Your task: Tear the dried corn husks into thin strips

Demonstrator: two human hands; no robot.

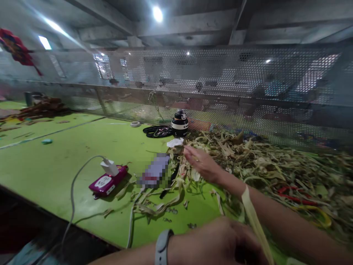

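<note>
My left hand (217, 243), with a grey band on its wrist, is at the bottom middle with its fingers curled. A long pale leaf strip (255, 217), like dried husk, runs from these fingers up across my right forearm. The lower fingers are cut off by the frame edge. My right hand (204, 163) reaches in from the right, fingers stretched out and nothing visibly gripped. It lies at the left edge of a large heap of dry leaf strips (261, 165), close to a crumpled white tissue (175, 142).
A phone (156, 171) lies on the green table (68, 147), its cable trailing forward. Left of it is a purple power strip (107, 182) with a white charger. Behind stand a black jar (179, 123) and a perforated metal screen (171, 73). Red cord (296, 197) lies in the heap.
</note>
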